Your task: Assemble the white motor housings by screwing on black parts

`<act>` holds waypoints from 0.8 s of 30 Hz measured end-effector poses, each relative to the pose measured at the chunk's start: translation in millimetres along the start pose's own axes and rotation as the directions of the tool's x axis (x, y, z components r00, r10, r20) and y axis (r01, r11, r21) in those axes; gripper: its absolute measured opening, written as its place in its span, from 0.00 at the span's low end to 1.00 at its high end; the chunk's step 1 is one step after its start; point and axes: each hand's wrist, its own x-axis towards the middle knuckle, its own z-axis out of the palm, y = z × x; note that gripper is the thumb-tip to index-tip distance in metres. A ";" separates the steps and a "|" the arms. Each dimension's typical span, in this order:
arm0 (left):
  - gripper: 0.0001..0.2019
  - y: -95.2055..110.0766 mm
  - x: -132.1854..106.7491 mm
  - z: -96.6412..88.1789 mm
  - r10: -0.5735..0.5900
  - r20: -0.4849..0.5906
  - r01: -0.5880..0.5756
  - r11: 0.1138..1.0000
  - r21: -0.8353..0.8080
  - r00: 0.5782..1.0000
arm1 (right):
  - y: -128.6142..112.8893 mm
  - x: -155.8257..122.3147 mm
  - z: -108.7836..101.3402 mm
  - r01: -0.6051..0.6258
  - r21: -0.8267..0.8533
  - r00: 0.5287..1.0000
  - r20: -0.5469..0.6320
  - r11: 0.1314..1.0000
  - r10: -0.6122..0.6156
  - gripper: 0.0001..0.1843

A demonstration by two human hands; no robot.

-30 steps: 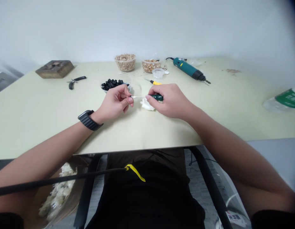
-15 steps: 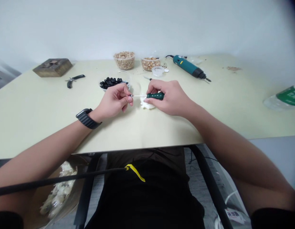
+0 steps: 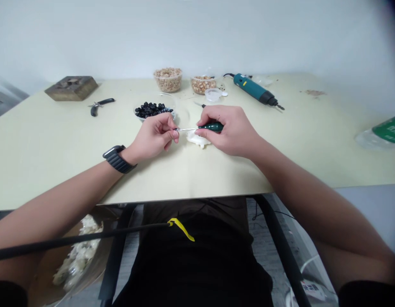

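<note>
My right hand (image 3: pixel 231 130) is closed around a small tool with a dark green handle (image 3: pixel 212 126) and a thin metal shaft pointing left. The shaft's tip meets the fingertips of my left hand (image 3: pixel 154 137), which pinch something small and dark that I cannot make out. A black watch sits on my left wrist. Under the tool lies a crumpled white tissue (image 3: pixel 197 139) on the pale table (image 3: pixel 56 140). Just behind my left hand stands a shallow dish of black beads (image 3: pixel 150 110).
At the back stand two clear tubs of tan beads (image 3: pixel 167 79) (image 3: pixel 202 84), a small clear cup (image 3: pixel 213 94) and a teal rotary tool (image 3: pixel 253 89). Black pliers (image 3: pixel 100 104) and a wooden block (image 3: pixel 71 87) lie back left. A plastic bottle (image 3: pixel 381 132) lies at the right edge.
Both hands stay together at the table's middle. The green-handled tool has turned slightly in my right hand, its shaft now tilting a little; the view has shifted slightly.
</note>
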 end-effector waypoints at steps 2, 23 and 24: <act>0.23 0.3 0.0 0.1 -0.014 0.003 0.014 1.000 -0.008 1.000 | 1.4 0.2 0.9 0.013 0.009 1.000 -0.018 1.000 -0.012 0.05; 0.25 2.1 -1.3 7.0 -0.086 -0.027 0.084 0.995 -0.051 0.996 | -13.9 2.6 -4.4 -0.182 -0.186 0.974 0.097 0.966 0.202 0.19; 0.26 1.9 -1.5 7.0 -0.086 -0.028 0.085 0.995 -0.051 0.996 | -13.7 2.7 -5.1 -0.183 -0.175 0.976 0.089 0.967 0.201 0.17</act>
